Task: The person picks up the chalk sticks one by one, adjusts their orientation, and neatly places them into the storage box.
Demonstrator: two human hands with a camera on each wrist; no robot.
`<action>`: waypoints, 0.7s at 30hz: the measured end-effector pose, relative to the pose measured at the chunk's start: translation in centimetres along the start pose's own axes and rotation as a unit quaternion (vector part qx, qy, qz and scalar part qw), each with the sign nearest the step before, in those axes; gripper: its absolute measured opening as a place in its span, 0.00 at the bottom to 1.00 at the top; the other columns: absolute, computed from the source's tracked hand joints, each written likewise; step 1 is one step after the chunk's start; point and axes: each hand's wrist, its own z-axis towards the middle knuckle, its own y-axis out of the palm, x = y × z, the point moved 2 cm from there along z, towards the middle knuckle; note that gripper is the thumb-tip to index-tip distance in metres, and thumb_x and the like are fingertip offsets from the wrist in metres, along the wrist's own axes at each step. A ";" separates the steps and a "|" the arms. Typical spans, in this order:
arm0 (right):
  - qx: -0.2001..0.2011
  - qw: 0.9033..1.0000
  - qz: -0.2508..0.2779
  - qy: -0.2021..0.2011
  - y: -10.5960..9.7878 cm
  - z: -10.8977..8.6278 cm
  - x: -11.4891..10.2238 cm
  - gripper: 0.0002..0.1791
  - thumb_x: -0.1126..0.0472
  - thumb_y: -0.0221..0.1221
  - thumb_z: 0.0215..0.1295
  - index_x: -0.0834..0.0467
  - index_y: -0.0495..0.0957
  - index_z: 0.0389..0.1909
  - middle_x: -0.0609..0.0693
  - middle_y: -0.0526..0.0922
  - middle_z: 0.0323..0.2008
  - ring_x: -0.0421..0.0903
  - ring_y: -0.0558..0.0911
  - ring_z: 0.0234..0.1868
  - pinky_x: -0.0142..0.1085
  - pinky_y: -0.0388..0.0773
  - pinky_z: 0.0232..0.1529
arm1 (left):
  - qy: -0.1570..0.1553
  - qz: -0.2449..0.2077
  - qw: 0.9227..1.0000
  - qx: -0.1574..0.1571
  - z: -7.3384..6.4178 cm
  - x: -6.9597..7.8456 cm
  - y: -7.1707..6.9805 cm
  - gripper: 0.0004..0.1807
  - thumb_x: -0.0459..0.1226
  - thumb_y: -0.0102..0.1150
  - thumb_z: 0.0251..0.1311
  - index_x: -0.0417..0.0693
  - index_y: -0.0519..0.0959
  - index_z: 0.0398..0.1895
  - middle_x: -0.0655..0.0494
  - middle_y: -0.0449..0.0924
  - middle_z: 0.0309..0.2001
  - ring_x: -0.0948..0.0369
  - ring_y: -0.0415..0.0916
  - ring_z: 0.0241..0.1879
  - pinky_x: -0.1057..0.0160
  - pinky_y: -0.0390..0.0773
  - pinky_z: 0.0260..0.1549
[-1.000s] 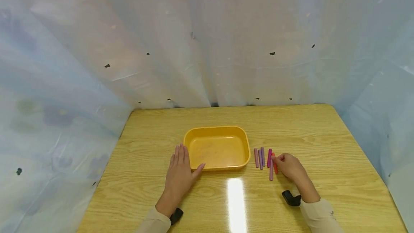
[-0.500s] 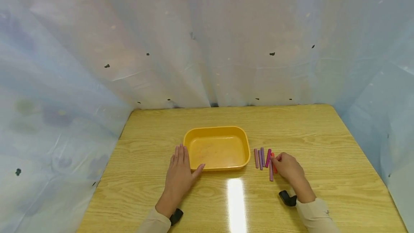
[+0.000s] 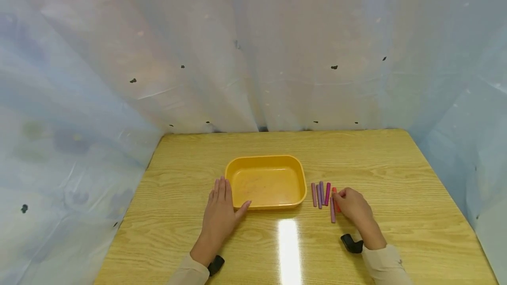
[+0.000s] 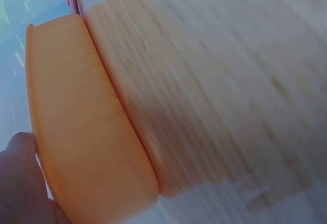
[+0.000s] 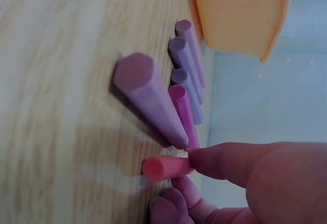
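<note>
My left hand (image 3: 219, 214) lies flat with straight fingers along the left side of a yellow plastic tub (image 3: 265, 156), its thumb at the near rim. To the tub's right, my right hand (image 3: 355, 206) has thumb and fingers on either side of a short red chalk-like stick (image 5: 166, 168), pinching it near its far part. The thumb tip overlaps the far end of a mauve stick (image 5: 145, 94), which lies closer to the body. Just left of these lies a magenta stick (image 3: 327, 194). Part of the red stick is hidden behind the fingers.
Two purple sticks (image 3: 321, 192) and a dusty pink stick (image 3: 314, 195) lie side by side between the tub and the magenta stick. The wooden table (image 3: 190, 157) meets a pale patterned curtain (image 3: 253, 78) at its back and sides.
The magenta stick has shifted slightly left, toward the purple ones. My right forearm has swung a little left, while its fingertips stay by the red stick. My left hand has not moved.
</note>
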 end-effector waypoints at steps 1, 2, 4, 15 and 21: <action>-0.001 1.000 0.007 -0.004 -0.1 0.0 0.1 0.19 0.49 0.49 0.68 0.63 0.73 0.37 0.50 0.73 0.24 0.46 0.70 0.23 0.36 0.64 0.22 | 0.000 0.000 1.000 0.000 0.0 0.0 0.0 0.54 0.69 0.32 0.58 0.32 0.47 0.70 0.38 0.43 0.71 0.49 0.37 0.71 0.49 0.49 0.64; -0.002 1.000 0.014 -0.005 -0.1 -0.1 0.2 0.19 0.49 0.49 0.68 0.63 0.73 0.37 0.50 0.73 0.24 0.46 0.70 0.24 0.36 0.64 0.22 | 0.000 0.000 1.000 0.000 0.0 0.0 0.0 0.54 0.70 0.32 0.58 0.32 0.47 0.70 0.38 0.43 0.71 0.49 0.37 0.71 0.48 0.49 0.64; -0.005 0.999 0.033 -0.010 -0.3 0.0 0.5 0.19 0.49 0.48 0.69 0.63 0.73 0.38 0.50 0.73 0.23 0.46 0.69 0.23 0.36 0.65 0.23 | 0.001 0.002 1.000 0.003 0.0 0.0 0.1 0.54 0.70 0.32 0.57 0.32 0.47 0.70 0.38 0.43 0.71 0.48 0.37 0.71 0.48 0.49 0.64; -0.055 0.948 0.313 -0.027 -1.5 0.2 2.8 0.32 0.47 0.45 0.71 0.75 0.65 0.56 0.62 0.75 0.44 0.46 0.78 0.41 0.36 0.78 0.42 | -0.001 0.000 1.000 -0.002 0.1 0.0 0.2 0.54 0.70 0.31 0.57 0.33 0.46 0.70 0.38 0.42 0.71 0.48 0.37 0.71 0.48 0.50 0.64; -0.118 0.861 0.492 -0.052 -1.8 0.0 3.1 0.23 0.53 0.45 0.72 0.71 0.67 0.52 0.57 0.76 0.42 0.44 0.78 0.42 0.35 0.77 0.45 | -0.005 0.001 1.000 -0.005 0.1 0.0 0.2 0.54 0.70 0.31 0.57 0.34 0.45 0.70 0.39 0.41 0.71 0.48 0.38 0.71 0.48 0.51 0.64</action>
